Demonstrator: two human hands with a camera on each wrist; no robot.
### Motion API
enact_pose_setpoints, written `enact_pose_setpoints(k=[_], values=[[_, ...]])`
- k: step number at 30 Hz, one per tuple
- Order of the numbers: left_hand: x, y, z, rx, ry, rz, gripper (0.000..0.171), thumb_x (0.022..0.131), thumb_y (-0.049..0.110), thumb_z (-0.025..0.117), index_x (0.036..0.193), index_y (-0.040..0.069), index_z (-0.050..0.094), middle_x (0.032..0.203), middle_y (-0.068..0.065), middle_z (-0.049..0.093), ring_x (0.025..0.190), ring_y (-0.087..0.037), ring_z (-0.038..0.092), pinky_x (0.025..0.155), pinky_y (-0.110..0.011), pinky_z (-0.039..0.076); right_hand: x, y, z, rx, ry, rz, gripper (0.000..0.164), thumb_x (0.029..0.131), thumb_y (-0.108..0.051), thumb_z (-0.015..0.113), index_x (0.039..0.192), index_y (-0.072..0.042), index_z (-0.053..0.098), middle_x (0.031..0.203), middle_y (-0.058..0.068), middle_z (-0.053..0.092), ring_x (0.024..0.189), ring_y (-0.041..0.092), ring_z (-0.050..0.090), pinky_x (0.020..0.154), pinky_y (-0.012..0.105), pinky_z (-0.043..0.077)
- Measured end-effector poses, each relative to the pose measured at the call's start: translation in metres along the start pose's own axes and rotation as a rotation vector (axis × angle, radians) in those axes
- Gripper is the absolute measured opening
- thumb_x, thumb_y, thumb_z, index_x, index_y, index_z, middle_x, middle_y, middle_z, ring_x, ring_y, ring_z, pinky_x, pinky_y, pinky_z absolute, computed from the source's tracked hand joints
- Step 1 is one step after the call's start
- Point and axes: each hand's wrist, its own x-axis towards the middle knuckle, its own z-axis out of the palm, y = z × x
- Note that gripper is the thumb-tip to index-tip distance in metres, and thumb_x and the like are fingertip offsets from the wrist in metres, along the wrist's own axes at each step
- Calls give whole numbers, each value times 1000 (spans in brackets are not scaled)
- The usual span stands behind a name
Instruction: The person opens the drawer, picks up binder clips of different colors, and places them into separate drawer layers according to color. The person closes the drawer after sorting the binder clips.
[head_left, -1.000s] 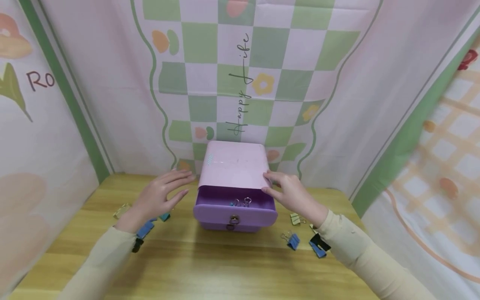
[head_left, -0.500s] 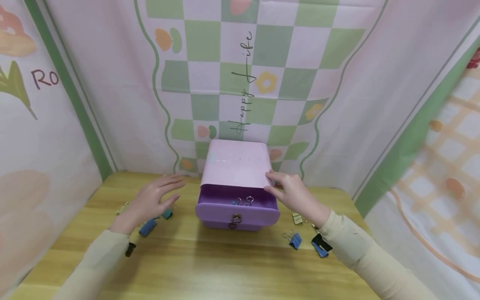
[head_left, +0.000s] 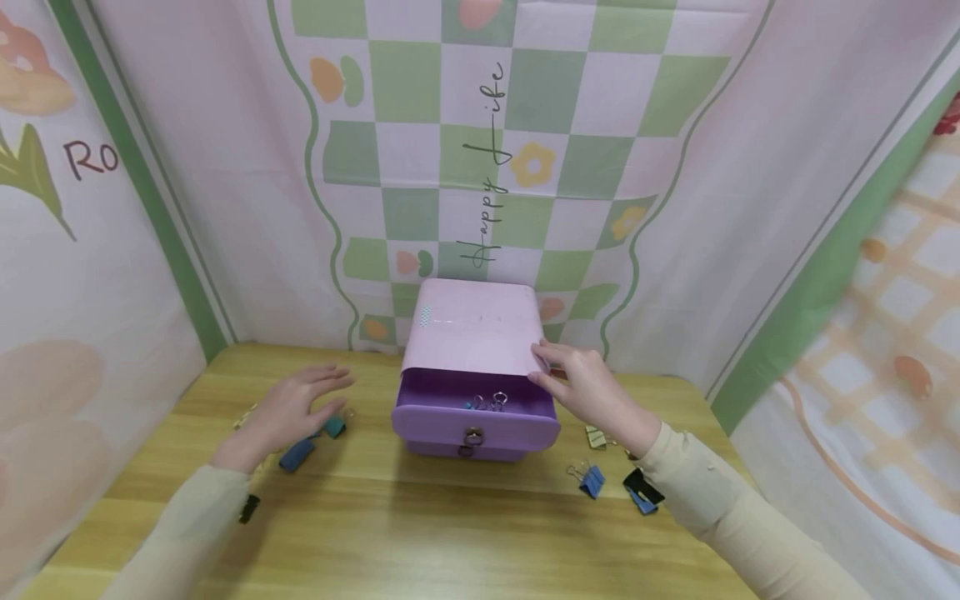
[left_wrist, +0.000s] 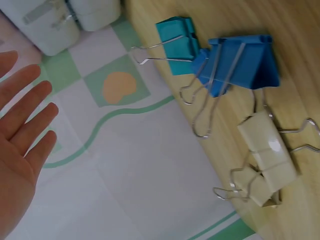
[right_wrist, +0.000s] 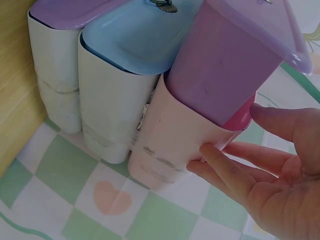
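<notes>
A small drawer cabinet (head_left: 476, 325) with a pink top stands at the back middle. Its top purple drawer (head_left: 476, 429) is pulled out, with the wire handles of binder clips (head_left: 498, 402) showing inside. My right hand (head_left: 592, 392) holds the pink casing's right front edge, thumb at the rim, fingers along the outer wall. To the left, my left hand (head_left: 288, 412) hovers with fingers spread and nothing in it. Below it in its wrist view lie a teal binder clip (left_wrist: 178, 47), a blue binder clip (left_wrist: 245, 62) and pale yellow binder clips (left_wrist: 270, 150).
A blue binder clip (head_left: 592, 482) and a black binder clip (head_left: 643, 486) lie right of the cabinet, near a yellow one (head_left: 596, 437). Another black clip (head_left: 249, 508) lies by my left sleeve. A patterned curtain (head_left: 480, 167) hangs behind the wooden table (head_left: 450, 533).
My left hand has drawn away from the cabinet, leftward and a little down, over the left clips. My right hand keeps its hold, and the top drawer stays pulled out.
</notes>
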Motion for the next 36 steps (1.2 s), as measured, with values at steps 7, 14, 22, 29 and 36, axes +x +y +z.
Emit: enact_pose_setpoints(k=[7, 14, 22, 29, 36], values=[[-6, -7, 6, 1, -41, -36, 39, 91, 27, 63, 124, 7, 62, 135, -16, 55, 121, -37, 54, 100, -55, 44, -1, 1, 2, 26, 11, 9, 44, 88, -15, 67, 123, 10, 56, 129, 29, 52, 106, 39, 63, 84, 41, 56], [-13, -13, 11, -1, -71, -80, 38, 92, 30, 62, 124, 10, 63, 136, -15, 54, 123, -36, 52, 99, -55, 45, -2, 5, 3, 44, 30, 6, 44, 88, -16, 68, 123, 8, 57, 129, 27, 53, 109, 39, 61, 83, 39, 56], [-15, -15, 13, -2, -79, -94, 38, 92, 32, 62, 124, 11, 63, 137, -15, 53, 122, -36, 53, 96, -54, 48, -4, 11, 8, 77, 69, 1, 45, 88, -20, 68, 123, 5, 58, 131, 24, 54, 113, 38, 59, 79, 33, 57], [-16, -14, 12, -3, -80, -104, 38, 92, 31, 62, 124, 12, 63, 137, -13, 53, 124, -35, 52, 98, -54, 46, -7, 14, 9, 109, 93, -13, 44, 89, -20, 67, 125, 3, 58, 132, 22, 54, 112, 38, 59, 77, 35, 58], [-17, -11, 11, -10, -80, -109, 39, 92, 32, 62, 125, 11, 62, 138, -13, 53, 126, -35, 50, 100, -55, 45, -9, 17, 12, 116, 124, -24, 43, 89, -21, 67, 125, 1, 59, 132, 20, 55, 108, 35, 63, 76, 28, 58]])
